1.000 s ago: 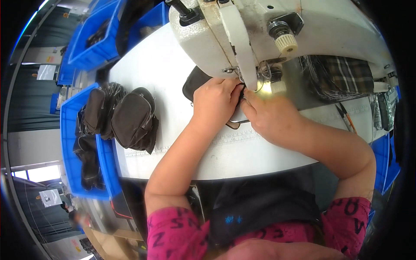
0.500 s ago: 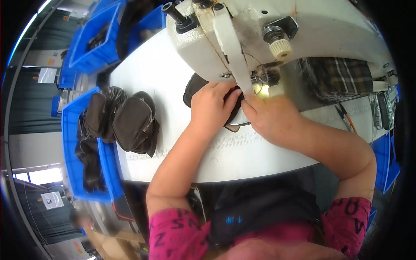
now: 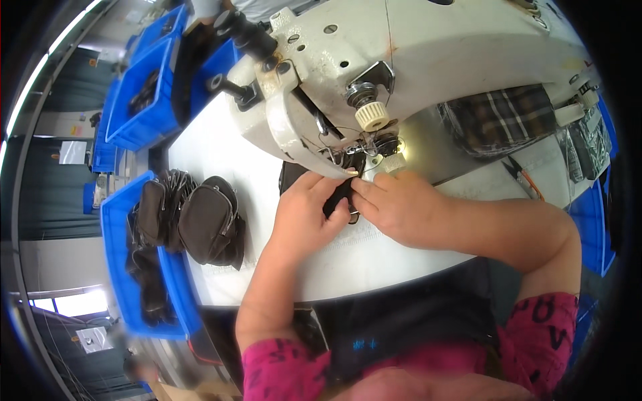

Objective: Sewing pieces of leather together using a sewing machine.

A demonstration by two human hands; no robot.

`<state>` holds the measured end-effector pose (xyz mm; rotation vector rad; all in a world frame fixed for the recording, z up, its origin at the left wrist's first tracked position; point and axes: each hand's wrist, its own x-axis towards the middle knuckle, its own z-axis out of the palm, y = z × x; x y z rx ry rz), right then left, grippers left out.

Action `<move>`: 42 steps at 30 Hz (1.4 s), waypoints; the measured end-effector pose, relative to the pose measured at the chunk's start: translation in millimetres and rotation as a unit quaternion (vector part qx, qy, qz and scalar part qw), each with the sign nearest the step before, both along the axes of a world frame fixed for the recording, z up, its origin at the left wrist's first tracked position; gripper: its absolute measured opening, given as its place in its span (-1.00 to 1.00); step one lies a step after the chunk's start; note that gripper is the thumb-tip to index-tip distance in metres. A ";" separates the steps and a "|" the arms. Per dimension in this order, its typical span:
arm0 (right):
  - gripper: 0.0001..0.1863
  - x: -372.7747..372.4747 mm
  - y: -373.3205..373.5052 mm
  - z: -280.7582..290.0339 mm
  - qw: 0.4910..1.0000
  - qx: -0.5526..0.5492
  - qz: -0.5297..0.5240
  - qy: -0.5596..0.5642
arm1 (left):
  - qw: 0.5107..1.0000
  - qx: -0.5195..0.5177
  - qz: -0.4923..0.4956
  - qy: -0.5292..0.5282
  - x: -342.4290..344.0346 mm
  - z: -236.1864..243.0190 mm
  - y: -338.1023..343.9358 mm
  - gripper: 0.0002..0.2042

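Note:
A dark fabric piece [image 3: 340,198], probably part of a small pouch, lies under the head of a white sewing machine [image 3: 441,50]. My left hand [image 3: 301,212] grips it from the left, the fingers on its upper edge and the thumb lower down. From the right, my right hand [image 3: 404,210] pinches the same piece with bent fingertips, close to the left hand's fingers. Both hands are just in front of the lit needle area. The machine's curved white lever [image 3: 284,127] and my fingers hide much of the fabric.
Finished-looking dark zippered pouches [image 3: 207,220] sit at the table's left, by a blue bin [image 3: 190,294] with more inside. Right of the needle lies folded plaid fabric [image 3: 498,120]; nearer are orange-handled thread snips [image 3: 525,179]. More blue bins [image 3: 137,123] stand back left.
The whole view has shifted, so the machine and table appear lower. My left thumb has moved away from its fingers, down along the fabric; both hands still hold the piece.

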<state>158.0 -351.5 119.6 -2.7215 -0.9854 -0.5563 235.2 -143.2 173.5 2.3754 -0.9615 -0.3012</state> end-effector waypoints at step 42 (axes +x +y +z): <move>-0.72 8.6 -3.4 4.9 0.993 -0.015 -0.035 0.110 | 0.981 -0.002 -0.051 -0.188 2.6 -16.7 -3.4 -0.68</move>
